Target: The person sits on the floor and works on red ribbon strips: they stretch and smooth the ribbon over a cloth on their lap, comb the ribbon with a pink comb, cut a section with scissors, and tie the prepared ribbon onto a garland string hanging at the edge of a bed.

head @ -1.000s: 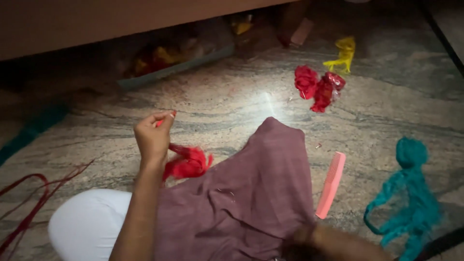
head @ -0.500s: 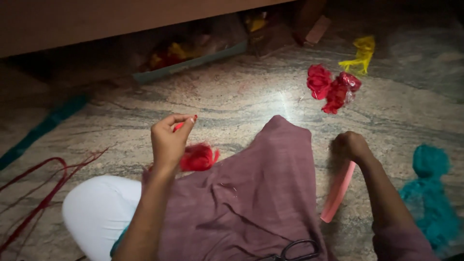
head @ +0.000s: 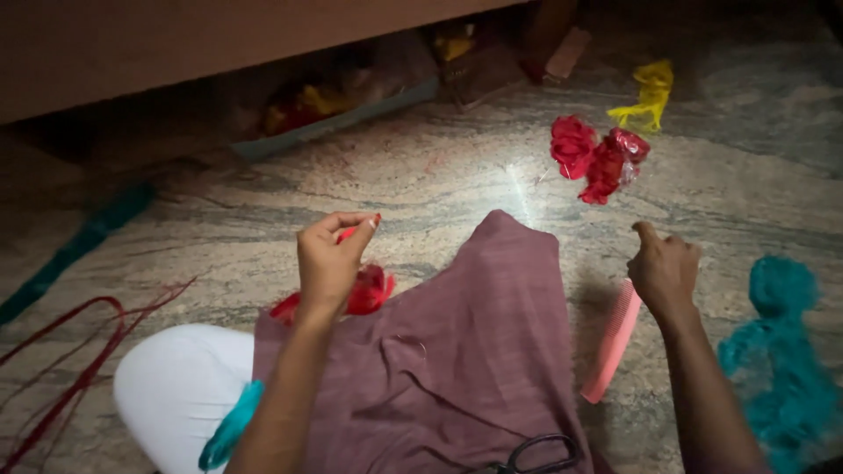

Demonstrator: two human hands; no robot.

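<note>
Right hand moved off the pink comb, now loosely curled, holding nothing; left hand pinches red material above the lap. I'd keep that pinch steady

Crumpled red material on maroon cloth; pink comb flat on floor.
</note>
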